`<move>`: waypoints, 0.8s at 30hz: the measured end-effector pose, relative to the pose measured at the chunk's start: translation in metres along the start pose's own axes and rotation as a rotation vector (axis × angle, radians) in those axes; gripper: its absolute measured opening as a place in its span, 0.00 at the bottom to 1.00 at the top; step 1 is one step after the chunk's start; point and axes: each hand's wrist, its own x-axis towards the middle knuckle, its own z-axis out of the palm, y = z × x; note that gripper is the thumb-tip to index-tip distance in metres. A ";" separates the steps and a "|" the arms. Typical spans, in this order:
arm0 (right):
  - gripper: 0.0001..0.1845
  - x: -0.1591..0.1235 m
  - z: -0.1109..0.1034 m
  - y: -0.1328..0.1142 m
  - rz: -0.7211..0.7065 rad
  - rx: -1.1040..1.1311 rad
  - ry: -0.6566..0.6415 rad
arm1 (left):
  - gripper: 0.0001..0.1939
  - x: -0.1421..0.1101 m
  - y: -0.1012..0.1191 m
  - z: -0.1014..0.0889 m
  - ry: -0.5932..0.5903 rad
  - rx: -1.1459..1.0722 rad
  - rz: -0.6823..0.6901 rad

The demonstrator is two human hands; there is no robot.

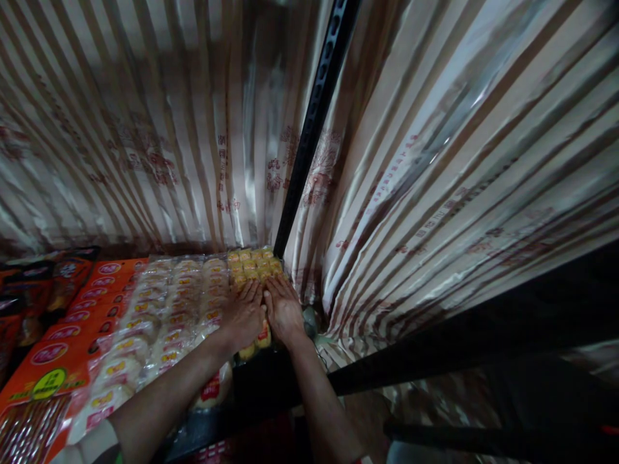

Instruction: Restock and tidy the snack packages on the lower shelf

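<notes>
My left hand (pixel 244 312) lies flat over a group of small yellow wrapped packs (pixel 251 259) at the right end of the shelf, its fingers stretched out. Beside it, my right hand (pixel 284 309) rests on the right edge of the same packs, also with fingers extended. The two hands nearly meet at the thumbs and cover the middle of the packs. A few yellow packs (pixel 262 336) show below the hands, one with a red label. Left of my left hand run rows of clear plastic packs (pixel 182 303) holding pale round items.
Orange packets (pixel 68 332) stand in a row farther left, with dark packets (pixel 72 277) behind them. A black slotted post (pixel 314 109) rises at the shelf's corner. Printed striped curtains (pixel 184 129) hang behind and to the right. A dark bar (pixel 435 341) crosses the lower right.
</notes>
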 end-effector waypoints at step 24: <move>0.24 -0.006 0.002 0.001 0.070 0.054 0.141 | 0.27 -0.003 0.005 -0.004 0.095 0.005 -0.012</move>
